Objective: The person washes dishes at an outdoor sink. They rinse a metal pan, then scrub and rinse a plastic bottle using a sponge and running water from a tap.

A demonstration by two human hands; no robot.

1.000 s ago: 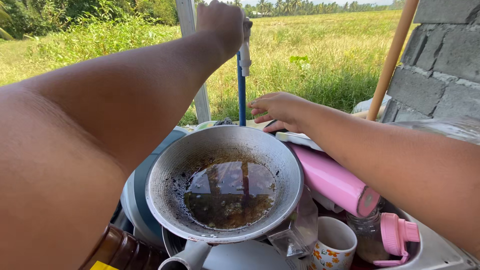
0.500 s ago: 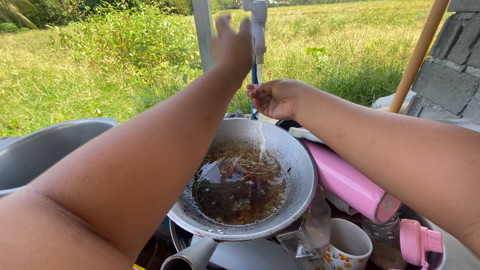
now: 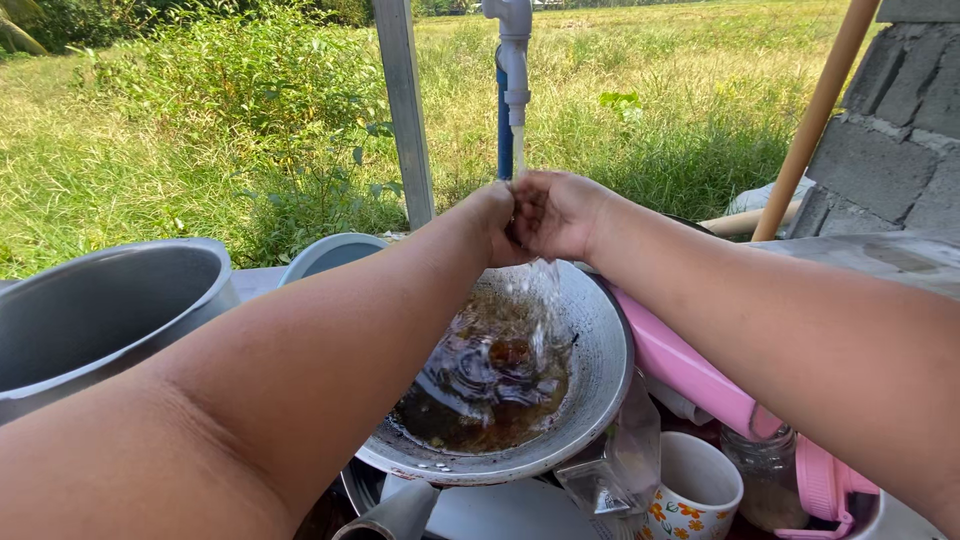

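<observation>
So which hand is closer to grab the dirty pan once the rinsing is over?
Probably the left hand. Both hands meet under the tap's stream, but the left arm stretches right across the pan, while the right hand comes in over the pink bottle.

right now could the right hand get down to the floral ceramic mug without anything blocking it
Probably yes. The right hand is up under the white tap, touching the left hand; the floral ceramic mug sits open-topped below the right forearm, with only the pink bottle lying beside that path.
</observation>
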